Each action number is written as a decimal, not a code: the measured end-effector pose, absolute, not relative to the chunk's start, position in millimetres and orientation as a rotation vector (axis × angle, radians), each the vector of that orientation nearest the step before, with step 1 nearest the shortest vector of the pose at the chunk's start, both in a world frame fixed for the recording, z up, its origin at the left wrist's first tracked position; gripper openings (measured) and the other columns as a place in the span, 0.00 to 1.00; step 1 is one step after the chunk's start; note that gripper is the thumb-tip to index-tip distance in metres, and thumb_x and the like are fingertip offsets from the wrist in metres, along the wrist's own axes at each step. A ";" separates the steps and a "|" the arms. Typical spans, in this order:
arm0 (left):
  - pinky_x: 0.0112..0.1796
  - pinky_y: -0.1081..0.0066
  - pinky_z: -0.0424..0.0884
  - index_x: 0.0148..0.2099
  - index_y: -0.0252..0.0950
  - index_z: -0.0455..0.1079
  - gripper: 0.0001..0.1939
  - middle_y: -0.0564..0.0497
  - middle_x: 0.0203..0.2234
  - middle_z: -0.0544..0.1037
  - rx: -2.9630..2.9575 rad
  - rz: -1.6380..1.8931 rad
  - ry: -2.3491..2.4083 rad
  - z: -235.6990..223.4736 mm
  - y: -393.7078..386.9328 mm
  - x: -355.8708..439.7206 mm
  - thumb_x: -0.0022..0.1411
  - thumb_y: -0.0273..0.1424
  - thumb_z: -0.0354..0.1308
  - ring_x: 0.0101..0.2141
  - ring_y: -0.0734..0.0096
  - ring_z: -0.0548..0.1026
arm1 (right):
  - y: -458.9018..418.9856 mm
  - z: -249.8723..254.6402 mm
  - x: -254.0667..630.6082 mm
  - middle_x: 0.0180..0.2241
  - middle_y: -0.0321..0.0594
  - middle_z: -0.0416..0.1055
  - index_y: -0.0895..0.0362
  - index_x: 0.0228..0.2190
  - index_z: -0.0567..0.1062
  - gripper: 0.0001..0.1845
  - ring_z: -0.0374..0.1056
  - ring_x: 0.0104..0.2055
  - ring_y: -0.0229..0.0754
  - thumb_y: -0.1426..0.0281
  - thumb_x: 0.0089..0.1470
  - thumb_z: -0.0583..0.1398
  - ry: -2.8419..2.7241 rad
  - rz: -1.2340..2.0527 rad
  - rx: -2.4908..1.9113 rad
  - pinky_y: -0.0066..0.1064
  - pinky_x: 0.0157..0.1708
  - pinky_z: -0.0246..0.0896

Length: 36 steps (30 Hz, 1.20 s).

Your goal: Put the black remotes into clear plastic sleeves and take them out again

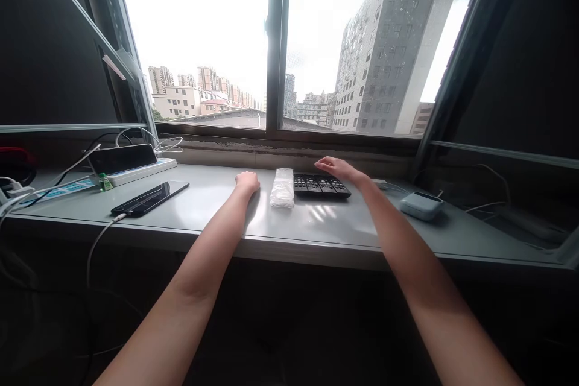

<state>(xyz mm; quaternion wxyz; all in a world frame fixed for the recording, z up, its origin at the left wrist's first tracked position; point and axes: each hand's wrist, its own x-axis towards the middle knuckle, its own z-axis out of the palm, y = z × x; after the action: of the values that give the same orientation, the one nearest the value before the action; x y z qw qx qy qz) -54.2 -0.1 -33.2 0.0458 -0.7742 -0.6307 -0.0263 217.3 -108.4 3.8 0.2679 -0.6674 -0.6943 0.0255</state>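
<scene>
My left hand (247,181) rests on the grey desk top, its fingers curled into a fist; nothing sticks out of it. Just to its right lies a packet in crinkled clear-white plastic wrap (283,188), apart from the hand. Black button-covered things (322,186), which look like several remote controls side by side, lie against the packet's right side. Over their far edge hovers my right hand (337,167), fingers stretched out to the left and holding nothing. Whether its fingertips touch anything below cannot be made out.
On the left, a black phone (149,198) with a charging cable lies near a white power strip (143,171), a small green bottle (105,182) and tangled cables. A grey-blue rounded box (421,205) sits on the right. Behind the desk (312,226) is a window.
</scene>
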 end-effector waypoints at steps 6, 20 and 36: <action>0.45 0.68 0.69 0.52 0.31 0.74 0.19 0.34 0.48 0.77 -2.375 -0.090 -1.930 -34.0 0.1 -54.6 0.64 0.28 0.47 0.51 0.56 0.74 | -109.8 1.3 176.8 0.58 0.39 0.67 0.48 0.52 0.74 0.27 0.60 0.61 0.50 0.51 0.54 0.62 -2.134 0.143 -1.444 0.39 0.57 0.58; 0.45 0.67 0.70 0.52 0.32 0.73 0.20 0.37 0.49 0.77 -2.330 -0.510 -1.982 -32.1 1.7 -45.2 0.66 0.31 0.45 0.49 0.56 0.75 | -102.7 -17.2 161.3 0.55 0.40 0.70 0.46 0.49 0.78 0.25 0.62 0.59 0.53 0.51 0.51 0.65 -2.285 0.111 -1.296 0.44 0.59 0.54; 0.44 0.67 0.71 0.51 0.33 0.74 0.19 0.37 0.49 0.77 -2.342 -0.500 -1.937 -32.9 0.9 -44.9 0.65 0.31 0.46 0.48 0.56 0.76 | -107.8 -22.6 135.6 0.48 0.41 0.76 0.53 0.39 0.82 0.10 0.70 0.52 0.47 0.71 0.53 0.64 -2.282 0.122 -1.145 0.37 0.54 0.60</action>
<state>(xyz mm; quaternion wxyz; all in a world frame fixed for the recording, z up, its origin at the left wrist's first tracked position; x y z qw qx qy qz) -44.9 0.9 -32.9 0.0305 -0.7600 -0.6286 -0.1622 135.6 -107.8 -22.6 0.2886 -0.4288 -0.8548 0.0459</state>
